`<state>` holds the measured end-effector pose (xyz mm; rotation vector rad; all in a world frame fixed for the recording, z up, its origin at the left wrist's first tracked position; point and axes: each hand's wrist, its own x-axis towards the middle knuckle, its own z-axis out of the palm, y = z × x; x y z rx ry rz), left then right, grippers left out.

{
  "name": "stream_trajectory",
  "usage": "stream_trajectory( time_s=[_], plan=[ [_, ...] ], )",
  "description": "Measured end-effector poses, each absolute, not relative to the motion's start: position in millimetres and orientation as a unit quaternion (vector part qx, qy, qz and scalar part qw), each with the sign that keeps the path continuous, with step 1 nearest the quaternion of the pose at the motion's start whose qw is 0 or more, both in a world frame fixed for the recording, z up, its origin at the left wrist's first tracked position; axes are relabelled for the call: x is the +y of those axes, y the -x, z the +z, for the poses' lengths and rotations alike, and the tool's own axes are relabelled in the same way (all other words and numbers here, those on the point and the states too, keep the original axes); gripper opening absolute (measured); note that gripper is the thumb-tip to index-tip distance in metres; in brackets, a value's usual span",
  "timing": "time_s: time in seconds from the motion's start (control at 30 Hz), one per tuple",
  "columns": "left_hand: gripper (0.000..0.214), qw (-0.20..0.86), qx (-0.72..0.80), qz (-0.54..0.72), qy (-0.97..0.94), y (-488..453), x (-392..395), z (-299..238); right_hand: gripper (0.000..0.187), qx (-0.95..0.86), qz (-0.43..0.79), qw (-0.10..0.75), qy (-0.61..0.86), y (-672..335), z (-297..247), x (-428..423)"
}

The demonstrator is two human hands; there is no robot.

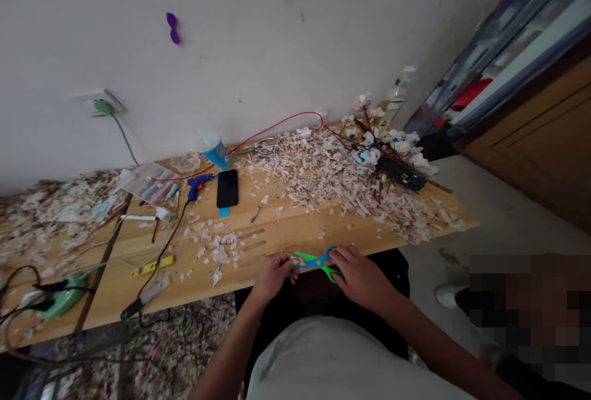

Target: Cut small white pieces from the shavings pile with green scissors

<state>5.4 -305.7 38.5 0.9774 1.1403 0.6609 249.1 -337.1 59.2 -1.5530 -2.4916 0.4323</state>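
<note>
Green and blue scissors (316,261) lie across the near edge of the wooden table (295,228). My right hand (362,275) rests over their green handles and grips them. My left hand (275,273) sits at the blade end, fingers curled, pinching a small pale scrap at the tips. Both hands hover at the table's front edge, above my lap.
Pale paper scraps (323,172) litter the table and the floor. A black phone (227,188), a blue glue gun (198,184), a blue cup (215,151), a branch with white flowers (388,148) and a green power strip (62,295) lie about. Another person's shoe (447,295) is at right.
</note>
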Motion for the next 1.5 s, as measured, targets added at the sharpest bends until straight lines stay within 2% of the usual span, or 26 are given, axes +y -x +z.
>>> stream_trajectory(
  time_s=[0.17, 0.33, 0.43, 0.5, 0.67, 0.77, 0.9, 1.1, 1.2, 1.37, 1.5],
  plan=[
    [0.046, 0.693, 0.502, 0.265, -0.444, 0, -305, 39, 0.038, -0.836, 0.125, 0.09, 0.526, -251, 59, -338],
    [0.046, 0.749, 0.454, 0.195, -0.442, -5, -312, 36, 0.031, -0.846, 0.137, 0.079, 0.509, -242, 55, -342],
    [0.045, 0.763, 0.465, 0.227, -0.387, -9, -315, 28, 0.032, -0.838, 0.129, 0.112, 0.518, -241, 39, -346],
    [0.046, 0.716, 0.509, 0.288, -0.381, -8, -314, 22, 0.036, -0.816, 0.117, 0.178, 0.537, -246, 20, -348],
    [0.027, 0.457, 0.596, 0.383, -0.538, 7, -311, 11, 0.035, -0.679, 0.094, 0.336, 0.646, -277, -23, -345],
    [0.021, 0.406, 0.614, 0.401, -0.545, 18, -305, 7, 0.036, -0.583, 0.111, 0.391, 0.704, -295, -31, -336],
    [0.023, 0.371, 0.637, 0.408, -0.538, 26, -287, 2, 0.038, -0.525, 0.135, 0.428, 0.723, -305, -30, -326],
    [0.035, 0.396, 0.506, 0.307, -0.702, 2, -284, -8, 0.038, -0.496, 0.157, 0.456, 0.722, -307, -46, -318],
    [0.031, 0.403, 0.454, 0.282, -0.743, -23, -302, -10, 0.04, -0.474, 0.18, 0.466, 0.725, -307, -52, -314],
    [0.035, 0.495, 0.251, 0.2, -0.808, -52, -336, -2, 0.051, -0.388, 0.277, 0.501, 0.722, -308, -45, -307],
    [0.035, 0.569, 0.283, 0.169, -0.753, -53, -347, -4, 0.054, -0.334, 0.303, 0.526, 0.721, -312, -40, -304]
  ],
)
